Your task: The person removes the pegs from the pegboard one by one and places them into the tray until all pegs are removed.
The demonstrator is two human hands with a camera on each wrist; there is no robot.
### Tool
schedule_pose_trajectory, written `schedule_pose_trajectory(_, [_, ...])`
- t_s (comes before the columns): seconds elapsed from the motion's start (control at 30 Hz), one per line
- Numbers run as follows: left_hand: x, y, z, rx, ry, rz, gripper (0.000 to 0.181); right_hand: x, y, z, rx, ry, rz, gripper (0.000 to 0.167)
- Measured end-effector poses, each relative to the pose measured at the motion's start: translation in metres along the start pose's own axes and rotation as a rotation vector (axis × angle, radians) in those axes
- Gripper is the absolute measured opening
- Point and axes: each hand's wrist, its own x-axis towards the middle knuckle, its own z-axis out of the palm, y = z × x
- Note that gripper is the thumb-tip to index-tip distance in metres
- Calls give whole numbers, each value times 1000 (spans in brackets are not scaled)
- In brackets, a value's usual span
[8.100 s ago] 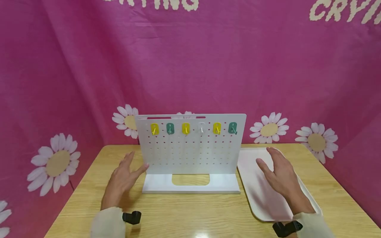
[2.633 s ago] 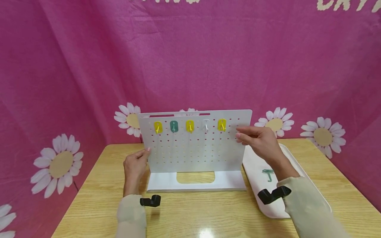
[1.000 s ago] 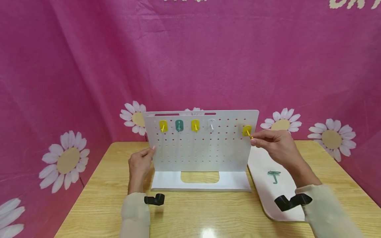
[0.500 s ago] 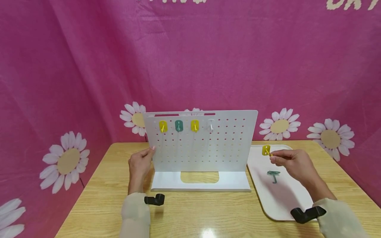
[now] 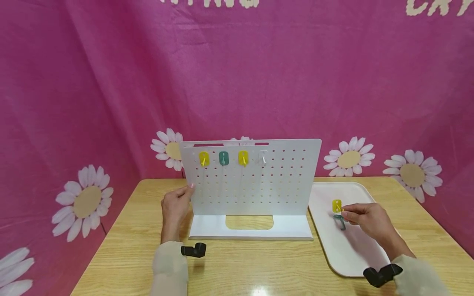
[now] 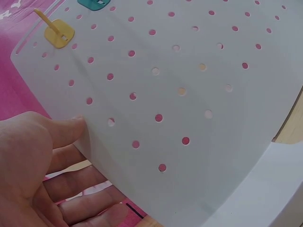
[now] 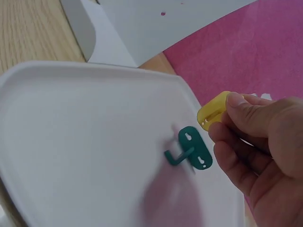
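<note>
My right hand [image 5: 370, 220] pinches a yellow pegboard hook [image 5: 336, 206] between thumb and fingers, over the white tray [image 5: 361, 250]. In the right wrist view, a green hook [image 7: 195, 147] lies on the tray just beside the held one. My left hand [image 5: 175, 207] grips the left edge of the white pegboard [image 5: 252, 185]; in the left wrist view, its thumb is on the front and the other fingers are behind. Along the board's top row hang a yellow hook [image 5: 204, 158], a green hook [image 5: 224, 158], another yellow hook [image 5: 243, 158] and a white hook [image 5: 263, 158].
The pegboard stands on a white base [image 5: 207, 228] with a cutout, on a wooden table [image 5: 237, 263]. A pink curtain [image 5: 244, 82] with daisies hangs behind. The tray lies right of the board, close to its base.
The green hook came off the board's right end onto the tray. The right hand then pulled off the neighbouring yellow hook and lowered it over the tray. The left hand took hold of the board's edge.
</note>
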Motion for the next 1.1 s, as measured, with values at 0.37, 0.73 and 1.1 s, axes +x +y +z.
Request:
schedule_pose_trajectory(0.37, [-2,-5,3,13,0,1,61,-2,14,13,-15,-8,32,25])
schedule_pose_trajectory(0.73, [0,-3,2,14,-4,19,61,-1,3,0,-128,7,-22,35])
schedule_pose_trajectory(1.1, [-1,-1,1,1,10,18,56,1,-39,-6,-98,-1,-148,45])
